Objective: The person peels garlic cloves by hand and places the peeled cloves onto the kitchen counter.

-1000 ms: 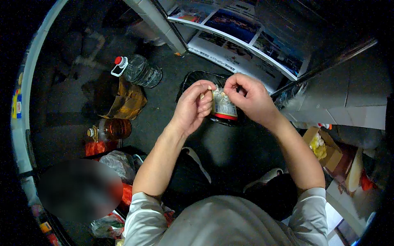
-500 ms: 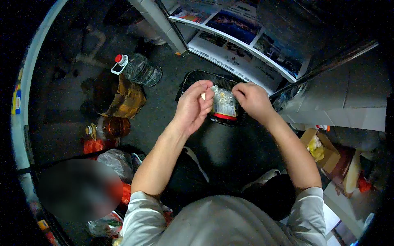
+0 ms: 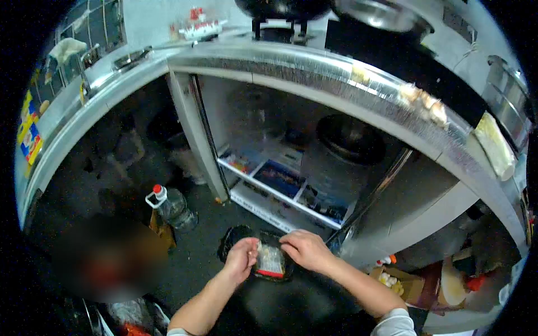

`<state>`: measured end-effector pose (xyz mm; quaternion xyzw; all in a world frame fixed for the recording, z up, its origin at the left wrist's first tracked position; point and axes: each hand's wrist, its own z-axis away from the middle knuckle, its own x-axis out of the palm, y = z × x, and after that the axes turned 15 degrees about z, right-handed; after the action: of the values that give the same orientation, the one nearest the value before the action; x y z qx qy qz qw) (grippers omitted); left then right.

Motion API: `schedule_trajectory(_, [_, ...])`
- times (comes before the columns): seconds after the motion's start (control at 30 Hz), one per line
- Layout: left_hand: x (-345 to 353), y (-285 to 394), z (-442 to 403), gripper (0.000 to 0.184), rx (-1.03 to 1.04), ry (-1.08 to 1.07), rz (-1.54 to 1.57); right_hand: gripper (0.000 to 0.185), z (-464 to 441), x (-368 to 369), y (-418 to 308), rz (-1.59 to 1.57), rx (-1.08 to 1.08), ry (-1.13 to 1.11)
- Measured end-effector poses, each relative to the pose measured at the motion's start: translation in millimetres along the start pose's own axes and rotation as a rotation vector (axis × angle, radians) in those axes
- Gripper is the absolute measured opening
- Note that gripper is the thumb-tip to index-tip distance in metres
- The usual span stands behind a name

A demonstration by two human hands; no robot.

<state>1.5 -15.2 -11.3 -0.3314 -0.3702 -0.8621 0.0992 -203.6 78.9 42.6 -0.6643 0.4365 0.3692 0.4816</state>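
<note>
**Two hands close in around a clear packet near the floor**

In the head view, we look down at the clear packet (image 3: 270,257), its red edge towards 6 o'clock, with black plastic (image 3: 232,238) around it. Our left hand (image 3: 241,259) is just beside it at 9 o'clock, fingers folded in and the tips drawn together near its top; we cannot tell whether they pinch anything. Our right hand (image 3: 305,251) comes in from 3 o'clock, knuckles up and fingers bent down near the top edge, and its grip is hidden from us.

Measured from the packet, a large clear bottle (image 3: 178,211) with a red cap stands on the floor (image 3: 204,257) at 10 o'clock, and an open carton (image 3: 412,287) with pale and yellow items sits past our right forearm, between 3 and 4. The open cupboard (image 3: 258,129) rises at 12. Above it, the worktop (image 3: 269,67) curves across, with a dark pan (image 3: 283,8) at 12 and a long pale vegetable (image 3: 496,148) at 2.
</note>
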Motion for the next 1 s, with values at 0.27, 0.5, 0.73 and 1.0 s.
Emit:
schedule_trajectory(0.27, [45.8, 41.9, 24.5, 0.018, 0.355, -0.294, -0.196, 0.017, 0.1, -179.3, -29.2, 0.334, -0.265, 0.236])
schedule_trajectory(0.5, [241.0, 170.5, 89.2, 0.026, 1.328, -0.753, -0.761, 0.013, 11.1, -317.1, -39.2, 0.708, -0.300, 0.804])
schedule_trajectory(0.73, [363.0, 202.9, 42.8, 0.035, 1.586, -0.740, -1.032, 0.018, 11.5, -366.0, -4.9, 0.669, 0.218, 0.645])
schedule_trajectory(1.0, [375.7, 188.2, 8.7, 0.042, 1.685, -0.760, -1.325, 0.034, -0.1, -362.3, -1.4, 0.629, 0.245, 0.500])
